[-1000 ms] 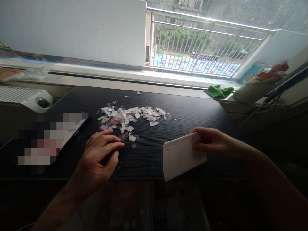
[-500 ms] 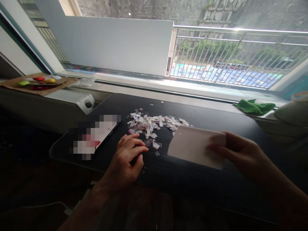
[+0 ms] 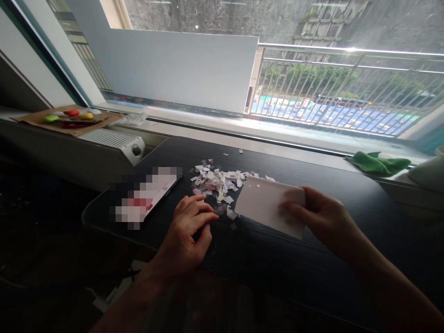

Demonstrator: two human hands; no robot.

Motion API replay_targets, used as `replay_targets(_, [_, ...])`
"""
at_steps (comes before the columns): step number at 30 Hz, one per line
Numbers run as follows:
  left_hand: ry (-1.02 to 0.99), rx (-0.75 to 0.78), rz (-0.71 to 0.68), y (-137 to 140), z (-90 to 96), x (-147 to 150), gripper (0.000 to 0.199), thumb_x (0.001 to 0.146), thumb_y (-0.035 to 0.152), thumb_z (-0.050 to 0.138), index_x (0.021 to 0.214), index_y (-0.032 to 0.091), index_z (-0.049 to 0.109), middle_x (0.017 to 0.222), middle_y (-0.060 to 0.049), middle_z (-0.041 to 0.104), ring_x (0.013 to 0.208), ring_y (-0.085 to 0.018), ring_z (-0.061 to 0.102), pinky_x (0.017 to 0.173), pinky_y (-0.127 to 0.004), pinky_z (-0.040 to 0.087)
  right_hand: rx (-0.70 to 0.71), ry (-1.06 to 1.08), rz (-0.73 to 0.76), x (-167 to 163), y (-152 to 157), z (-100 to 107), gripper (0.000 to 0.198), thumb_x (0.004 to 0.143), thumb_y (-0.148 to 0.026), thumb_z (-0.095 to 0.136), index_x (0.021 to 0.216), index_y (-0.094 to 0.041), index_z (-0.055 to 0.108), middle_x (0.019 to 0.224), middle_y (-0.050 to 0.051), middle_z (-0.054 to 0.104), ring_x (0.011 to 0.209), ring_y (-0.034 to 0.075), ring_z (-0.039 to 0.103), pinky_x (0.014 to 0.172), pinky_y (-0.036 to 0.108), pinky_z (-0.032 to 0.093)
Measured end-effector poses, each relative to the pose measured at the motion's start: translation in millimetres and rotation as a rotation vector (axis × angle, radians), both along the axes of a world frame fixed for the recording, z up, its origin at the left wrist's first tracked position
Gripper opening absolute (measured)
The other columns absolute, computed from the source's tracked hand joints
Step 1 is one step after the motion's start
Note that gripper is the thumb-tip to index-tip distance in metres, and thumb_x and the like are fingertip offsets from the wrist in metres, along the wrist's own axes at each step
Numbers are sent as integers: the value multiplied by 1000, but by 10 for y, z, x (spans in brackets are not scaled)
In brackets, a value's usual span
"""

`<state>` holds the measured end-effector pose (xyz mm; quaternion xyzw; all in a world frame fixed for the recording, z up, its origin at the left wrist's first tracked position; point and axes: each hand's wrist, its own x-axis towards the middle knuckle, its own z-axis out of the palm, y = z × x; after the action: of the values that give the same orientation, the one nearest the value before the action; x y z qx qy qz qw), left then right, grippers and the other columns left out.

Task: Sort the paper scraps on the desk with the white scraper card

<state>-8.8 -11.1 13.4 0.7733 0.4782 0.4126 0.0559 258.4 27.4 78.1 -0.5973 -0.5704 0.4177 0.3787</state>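
My right hand [image 3: 324, 215] pinches a white, slightly translucent card [image 3: 262, 199] by its right end, thumb on the near face. The card is tilted, and its left end is at the right part of a pile of small paper scraps [image 3: 217, 180] on the black table [image 3: 333, 259]. The scraps are mostly white, some pinkish or clear. Just in front of the pile is my left hand [image 3: 190, 231], fingers loosely bent and thumb apart, holding nothing. Whether its fingertips touch the table or the nearest scraps, I cannot tell.
A phone-like flat object [image 3: 147, 199], partly pixelated, lies left of the pile. A green cloth [image 3: 378, 163] rests on the sill at right, near a pale rounded vessel [image 3: 428, 171]. Brown paper with colourful items [image 3: 71, 119] sits at left, by a white radiator [image 3: 114, 141].
My right hand has carried the card left, toward the scraps and my left hand. My left hand stays near the pile with much the same finger shape. The whole view has shifted slightly.
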Motion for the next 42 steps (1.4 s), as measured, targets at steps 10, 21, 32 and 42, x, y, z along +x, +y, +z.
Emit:
replay_targets(10, [-10,4,7,9,16,8,24,81,8,51,94,20,68,100,-7,67,118,-27,53,106,-52,40,-37,61,61,-65,61,-18,31,71,-42,74,91,-19,67,83,5,72,74,20,69,66,32,60])
replay_targets(21, [-27,4,-5,3,23,9,24,82,8,50,93,19,68,98,-7,67,119,-27,52,105,-50,41,-91,-30,133,-24,-41,130,24,69,-38,72,85,-20,68,75,3,68,68,18,65,58,27,54])
replay_targets(32, [-23,18,-21,13,20,1,24,81,8,50,93,19,68,98,-6,68,119,-27,53,105,-50,41,-73,-127,31,194,-229,261,27,65,-44,75,80,-22,68,68,3,68,60,20,63,48,28,52])
replay_targets(42, [15,29,-15,11,38,0,22,83,8,50,93,18,67,98,-7,67,118,-27,53,105,-51,40,-75,-120,170,86,-132,107,25,67,-39,72,83,-21,66,68,2,65,59,18,61,49,27,50])
